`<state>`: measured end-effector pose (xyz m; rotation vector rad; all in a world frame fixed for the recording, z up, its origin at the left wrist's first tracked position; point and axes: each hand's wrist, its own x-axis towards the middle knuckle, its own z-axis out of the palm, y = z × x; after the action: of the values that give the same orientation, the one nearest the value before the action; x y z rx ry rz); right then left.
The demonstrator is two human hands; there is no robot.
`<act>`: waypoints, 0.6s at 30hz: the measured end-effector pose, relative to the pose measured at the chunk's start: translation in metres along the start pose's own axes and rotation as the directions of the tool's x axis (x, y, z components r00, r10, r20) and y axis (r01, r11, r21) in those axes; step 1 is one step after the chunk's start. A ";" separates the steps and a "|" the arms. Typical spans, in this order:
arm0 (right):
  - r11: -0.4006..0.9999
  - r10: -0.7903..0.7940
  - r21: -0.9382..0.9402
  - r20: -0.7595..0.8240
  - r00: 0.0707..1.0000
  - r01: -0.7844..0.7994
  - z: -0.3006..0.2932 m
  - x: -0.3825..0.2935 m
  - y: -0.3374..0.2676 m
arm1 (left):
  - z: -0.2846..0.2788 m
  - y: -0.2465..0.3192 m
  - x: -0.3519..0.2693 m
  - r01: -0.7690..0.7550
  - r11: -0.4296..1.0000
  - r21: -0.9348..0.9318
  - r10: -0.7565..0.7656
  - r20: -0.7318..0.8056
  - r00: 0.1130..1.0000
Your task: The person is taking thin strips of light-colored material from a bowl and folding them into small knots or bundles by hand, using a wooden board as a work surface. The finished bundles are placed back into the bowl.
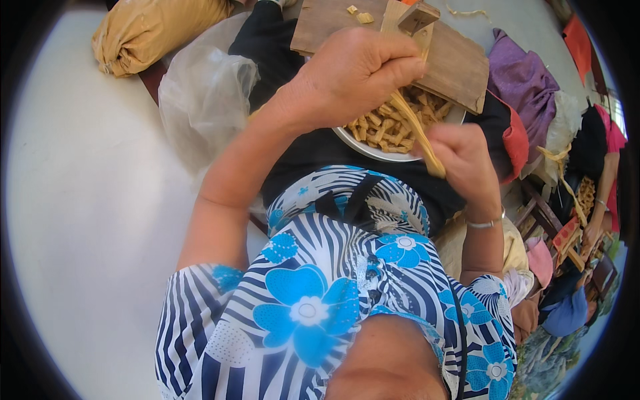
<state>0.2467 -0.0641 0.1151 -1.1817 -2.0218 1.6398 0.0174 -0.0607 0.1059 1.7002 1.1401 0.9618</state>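
Observation:
A pale yellow, flat pliable strip (414,121) runs slantwise between my two hands, with a folded end at the right. My left hand (362,75) grips its upper part in a closed fist. Slightly blurred, my right hand (465,160) holds the lower part, and the fingertips are partly hidden. Below the strip, a light metal bowl (362,149) rests at my lap, filled with short yellow-brown knotted pieces (382,130). A wooden board (452,65) lies over the bowl's far side. It carries an upright wooden block (419,17) and a few small yellow scraps (365,18).
A tan sack (155,35) and a clear plastic bag (205,100) lie to the left. Purple cloth (522,90) and red cloth (515,140) are at the right. Farther right, another person's arm (600,210) reaches near more yellow strips (570,185).

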 end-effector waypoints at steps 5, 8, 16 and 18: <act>0.685 -0.246 0.607 -0.329 0.912 0.404 0.020 -0.015 -0.024 | 0.037 0.022 -0.005 0.039 0.814 -0.579 0.020 0.096 0.995; 0.912 -0.156 0.187 -0.664 0.731 0.365 0.017 0.023 0.025 | 0.097 -0.008 0.003 -0.034 0.649 -0.760 -0.036 -0.076 0.996; 0.951 -0.145 -0.301 -0.629 0.764 -0.068 0.028 0.034 0.070 | 0.102 -0.063 -0.003 0.421 0.532 -0.735 -0.369 0.247 0.896; 0.937 -0.156 -0.340 -0.618 0.770 -0.083 0.028 0.033 0.069 | 0.101 -0.072 -0.004 0.476 0.564 -0.675 -0.358 0.319 0.877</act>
<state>0.2358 -0.0574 0.0341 -1.5388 -1.8736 0.6871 0.0868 -0.0711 0.0037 0.7541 0.8161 0.8065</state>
